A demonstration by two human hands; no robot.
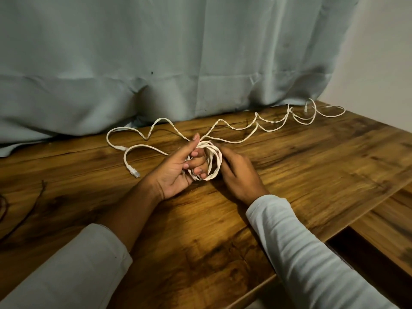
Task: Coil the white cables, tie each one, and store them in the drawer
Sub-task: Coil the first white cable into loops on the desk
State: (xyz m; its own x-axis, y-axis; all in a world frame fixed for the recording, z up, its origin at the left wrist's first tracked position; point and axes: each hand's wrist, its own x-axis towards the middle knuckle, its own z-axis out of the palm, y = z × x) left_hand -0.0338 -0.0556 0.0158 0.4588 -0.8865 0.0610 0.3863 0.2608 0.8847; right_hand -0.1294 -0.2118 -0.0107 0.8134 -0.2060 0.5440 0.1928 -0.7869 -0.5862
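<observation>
- One white cable coil (215, 166) sits mid-table, looped round the left hand (176, 175), whose fingers (196, 162) curl through it and grip it.
- The right hand (239, 175) touches the coil's right side; its fingertips are hidden, so its grip cannot be told.
- Its loose cable lengths (276, 128) trail left and far right over the table (323, 166).

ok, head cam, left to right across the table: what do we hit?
dark cord, white plug, left hand, right hand, loose cable loops. Coil skipped: it wraps the left hand's fingers.

Perhaps a home, wooden desk (289, 175), curtain (156, 52)
</observation>
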